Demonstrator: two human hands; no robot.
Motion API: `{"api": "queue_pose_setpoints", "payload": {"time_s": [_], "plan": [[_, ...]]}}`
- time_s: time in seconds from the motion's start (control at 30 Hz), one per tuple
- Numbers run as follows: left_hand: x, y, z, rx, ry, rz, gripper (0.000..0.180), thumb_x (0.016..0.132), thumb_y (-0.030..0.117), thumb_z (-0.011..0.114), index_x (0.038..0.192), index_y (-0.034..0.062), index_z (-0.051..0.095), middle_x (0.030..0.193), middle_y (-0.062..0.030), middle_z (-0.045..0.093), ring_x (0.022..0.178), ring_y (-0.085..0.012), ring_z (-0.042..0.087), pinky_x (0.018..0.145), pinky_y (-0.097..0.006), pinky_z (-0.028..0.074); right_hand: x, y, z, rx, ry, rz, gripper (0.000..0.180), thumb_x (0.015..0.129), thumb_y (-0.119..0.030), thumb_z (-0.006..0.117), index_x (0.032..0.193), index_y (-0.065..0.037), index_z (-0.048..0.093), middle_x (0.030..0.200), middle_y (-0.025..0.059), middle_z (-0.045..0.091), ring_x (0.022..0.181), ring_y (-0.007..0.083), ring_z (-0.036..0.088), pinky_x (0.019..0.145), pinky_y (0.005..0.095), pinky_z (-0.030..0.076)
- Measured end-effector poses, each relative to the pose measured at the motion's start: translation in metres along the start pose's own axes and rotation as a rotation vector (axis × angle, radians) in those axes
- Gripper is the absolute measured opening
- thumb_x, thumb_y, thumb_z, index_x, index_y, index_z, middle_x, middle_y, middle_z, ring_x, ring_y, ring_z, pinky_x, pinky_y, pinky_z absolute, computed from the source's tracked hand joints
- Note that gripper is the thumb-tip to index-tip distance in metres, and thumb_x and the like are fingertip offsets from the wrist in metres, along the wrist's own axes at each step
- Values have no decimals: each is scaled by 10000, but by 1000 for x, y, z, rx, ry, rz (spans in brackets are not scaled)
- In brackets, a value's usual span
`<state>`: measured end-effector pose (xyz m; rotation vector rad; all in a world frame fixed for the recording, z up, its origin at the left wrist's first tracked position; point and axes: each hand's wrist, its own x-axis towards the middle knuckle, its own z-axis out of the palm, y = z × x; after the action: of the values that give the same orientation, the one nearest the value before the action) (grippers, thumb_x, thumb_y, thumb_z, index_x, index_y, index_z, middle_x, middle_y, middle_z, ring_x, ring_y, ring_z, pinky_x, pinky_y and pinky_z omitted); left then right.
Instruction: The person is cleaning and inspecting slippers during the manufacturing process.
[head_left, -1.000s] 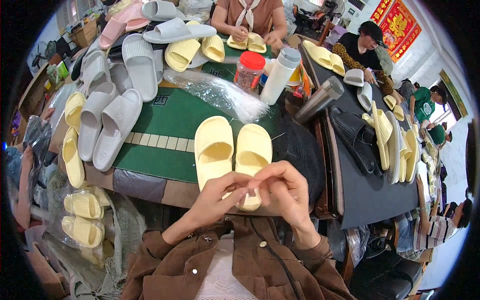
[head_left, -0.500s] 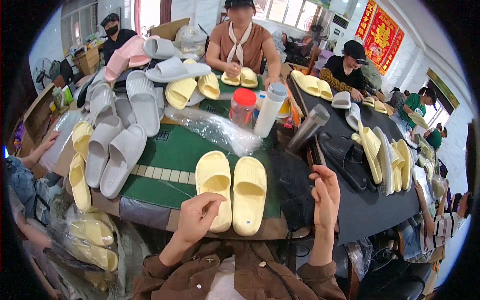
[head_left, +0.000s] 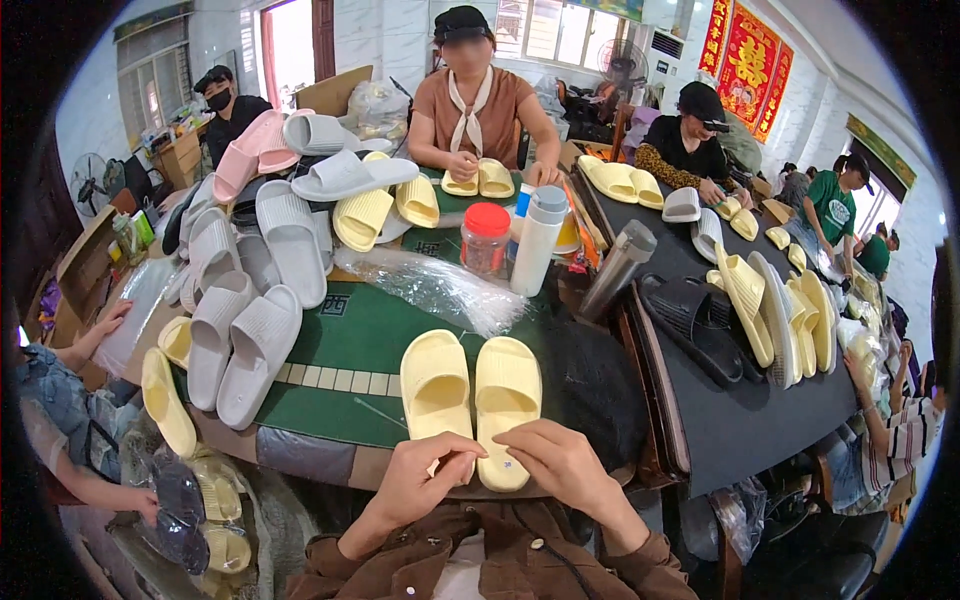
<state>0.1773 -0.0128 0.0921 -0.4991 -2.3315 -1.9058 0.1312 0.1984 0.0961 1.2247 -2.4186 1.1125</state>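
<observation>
Two pale yellow slides, a left slide (head_left: 436,375) and a right slide (head_left: 507,385), lie side by side with their toes pointing away from me. My left hand (head_left: 425,480) is at the left slide's heel, covering part of it, with thumb and forefinger pressed together. Anything in that pinch is too small to make out. Over the right slide's heel, my right hand (head_left: 565,465) has its fingers bent together, tips close to a small blue-and-white sticker (head_left: 507,464). What its fingertips hold, if anything, is hidden.
Grey slides (head_left: 262,345) are heaped on the left. Beyond my pair are crumpled clear plastic (head_left: 440,285), a red-lidded jar (head_left: 485,240), a white bottle (head_left: 538,245) and a steel flask (head_left: 618,270). Black slides (head_left: 690,325) rest on the right-hand table (head_left: 740,430). Several people sit around.
My right hand has come down and left from beside the slides to the right slide's heel, its fingers drawing together. My left hand has shifted slightly toward me and stays pinched.
</observation>
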Motion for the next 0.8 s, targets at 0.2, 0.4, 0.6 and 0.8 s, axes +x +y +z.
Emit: {"api": "queue_pose_setpoints", "payload": {"time_s": [0.2, 0.4, 0.6, 0.8], "plan": [[-1, 3, 3, -251, -304, -94, 153, 918, 56, 495, 987, 9, 623, 740, -28, 615, 668, -82, 554, 606, -215, 434, -1, 1, -9, -10, -40, -11, 274, 769, -16, 652, 1042, -41, 657, 912, 109, 623, 820, 259, 613, 702, 340, 513], [6, 8, 13, -233, -566, 32, 138, 925, 95, 511, 954, 30, 629, 742, -16, 607, 631, -101, 546, 572, -231, 423, -6, 2, 7, 233, -374, -3, 521, 744, -98, 674, 1247, -99, 540, 883, 114, 563, 820, 310, 575, 709, 388, 478], [0, -1, 18, -313, -661, 103, 131, 924, 56, 500, 932, 2, 619, 809, -67, 632, 703, -130, 583, 612, -253, 455, -8, 8, 19, 374, -392, -8, 419, 749, -99, 679, 1148, -32, 567, 935, 122, 588, 866, 320, 589, 729, 384, 482], [-4, -6, 14, -487, -680, -61, 138, 951, 66, 466, 980, 15, 591, 796, -35, 614, 658, -93, 526, 585, -227, 429, 0, -5, 1, 321, -187, 194, 438, 828, -86, 620, 1254, -91, 518, 822, 109, 580, 753, 304, 591, 685, 362, 485]]}}
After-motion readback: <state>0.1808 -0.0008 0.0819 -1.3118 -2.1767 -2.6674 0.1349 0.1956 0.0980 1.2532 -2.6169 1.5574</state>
